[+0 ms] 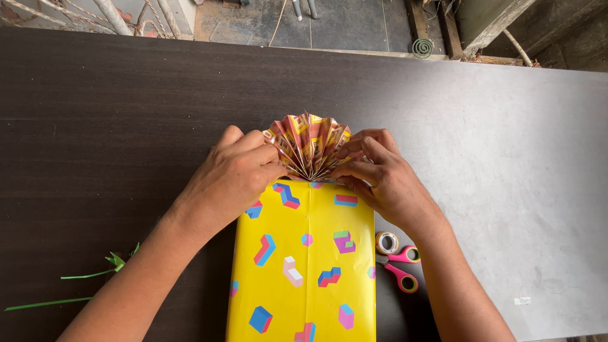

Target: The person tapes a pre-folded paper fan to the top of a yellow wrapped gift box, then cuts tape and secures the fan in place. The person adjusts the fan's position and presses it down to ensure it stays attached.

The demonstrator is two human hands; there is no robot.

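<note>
The pleated paper fan (308, 147) stands at the 12 o'clock edge of the yellow wrapped box (303, 266) on the dark table (114, 126). The left hand (233, 177) pinches its 9 o'clock side, the right hand (375, 174) its 3 o'clock side, fingers closed on the folds. Pink scissors (400, 266) and a tape roll (387, 242) lie at 4 o'clock.

The dark table (126, 95) bears a yellow wrapped box (304, 266), tape roll (387, 242), pink scissors (400, 266), green ribbon (88, 278).

Soft daylight, sharp focus.
Pale glare washes the dark table (506, 158) right of the scissors (400, 266) (shadows faint).
</note>
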